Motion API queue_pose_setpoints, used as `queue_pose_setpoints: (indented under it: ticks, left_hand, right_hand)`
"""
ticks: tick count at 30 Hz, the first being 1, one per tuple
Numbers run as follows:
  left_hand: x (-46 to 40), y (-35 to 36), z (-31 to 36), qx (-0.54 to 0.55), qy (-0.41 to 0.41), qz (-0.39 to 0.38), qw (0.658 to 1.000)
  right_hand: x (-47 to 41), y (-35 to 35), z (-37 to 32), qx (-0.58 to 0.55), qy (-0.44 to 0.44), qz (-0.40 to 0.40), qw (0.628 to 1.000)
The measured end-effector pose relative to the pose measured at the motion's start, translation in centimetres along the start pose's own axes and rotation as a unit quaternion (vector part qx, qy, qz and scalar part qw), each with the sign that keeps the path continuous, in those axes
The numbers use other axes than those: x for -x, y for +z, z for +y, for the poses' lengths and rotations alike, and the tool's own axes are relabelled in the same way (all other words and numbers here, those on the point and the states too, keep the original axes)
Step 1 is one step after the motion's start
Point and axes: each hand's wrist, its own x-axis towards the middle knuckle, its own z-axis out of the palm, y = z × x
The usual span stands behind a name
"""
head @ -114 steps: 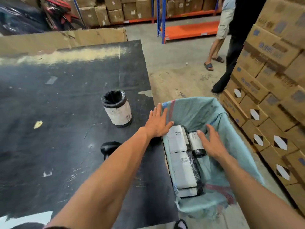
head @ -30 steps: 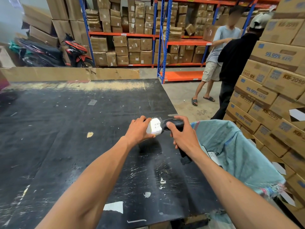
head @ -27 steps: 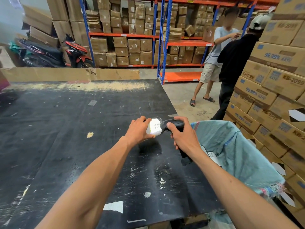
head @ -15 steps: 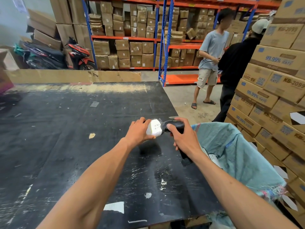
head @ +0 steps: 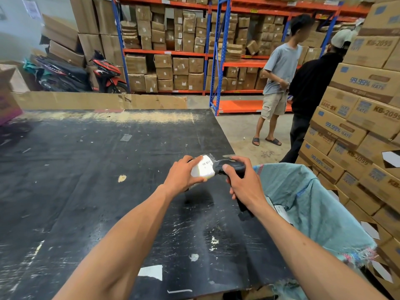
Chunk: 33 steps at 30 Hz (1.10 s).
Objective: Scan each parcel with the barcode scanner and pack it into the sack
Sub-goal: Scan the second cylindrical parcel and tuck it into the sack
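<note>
Head view: cylindrical white-labelled parcel (head: 203, 169)

Stacked cartons (head: 363, 109) at right carry the only clear print: "KB-2099" in brown caps on several faces, e.g. the upper box & the mid-row box near the frame's right edge, plus "99.99% RATE" in blue on at least three fronts. One lower carton shows "KB-2099" upside down. Blue square logos sit beside the wording, too small to read. The white parcel (head: 202, 169), in the left hand (head: 180, 176), bears a label w/ a black barcode; its digits are illegible. Labels on the shelf boxes (head: 179, 66) & a paper sheet (head: 32, 8) on the far wall are blurred, unreadable.
</note>
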Motion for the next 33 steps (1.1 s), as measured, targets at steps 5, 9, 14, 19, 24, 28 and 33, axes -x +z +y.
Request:
queue_pose_setpoints:
  ticks: [5,9,14,19,24,28,33]
  left_hand:
    - [0.06,-0.06,-0.04,0.01,-0.017,0.002,1.0]
    - [-0.05,0.0,0.07,0.005,-0.023,0.0,1.0]
    - [-0.03,0.01,0.23,-0.011,-0.024,-0.003,1.0]
    - [-0.01,0.02,0.31,-0.025,-0.012,-0.01,1.0]
    - [-0.12,0.14,0.35,-0.04,-0.006,-0.014,0.999]
    - [-0.15,0.21,0.54,-0.038,-0.004,-0.01,0.999]
    - [0.03,0.68,0.64,-0.008,-0.014,-0.001,1.0]
  right_hand:
    - [0.25,-0.15,-0.08,0.002,-0.013,-0.002,1.0]
    - [0.44,-0.19,-0.18,-0.006,-0.018,-0.004,1.0]
    - [0.43,-0.21,-0.05,-0.004,-0.025,-0.007,1.0]
    - [0.2,-0.09,0.11,0.005,-0.022,-0.004,1.0]
    - [0.0,-0.03,0.32,0.005,-0.019,-0.009,1.0]
    - [-0.15,0.13,0.48,0.009,-0.018,-0.011,1.0]
    - [-0.2,0.44,0.8,0.009,-0.002,-0.012,1.0]
